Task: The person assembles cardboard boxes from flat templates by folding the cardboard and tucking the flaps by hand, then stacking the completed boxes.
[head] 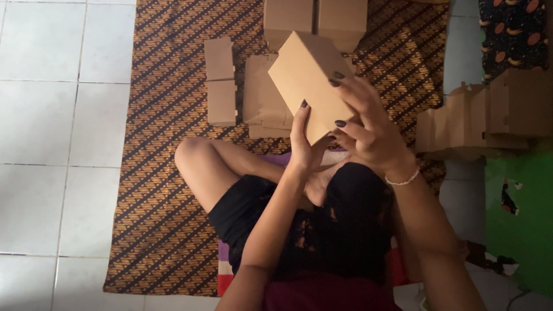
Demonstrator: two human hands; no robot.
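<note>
Both hands, left hand and right hand, clasp cardboard box

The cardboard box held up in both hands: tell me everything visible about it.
The cardboard box is plain brown, flat-sided and rectangular, and looks closed, with no print showing. It is held tilted above the lap, one broad face toward the camera and a long edge running diagonally. The left hand grips its lower edge from below, thumb on the face; the right hand clasps its right side, fingers curled over the edge. It hangs clear of the patterned mat and the other cardboard pieces there.
</note>
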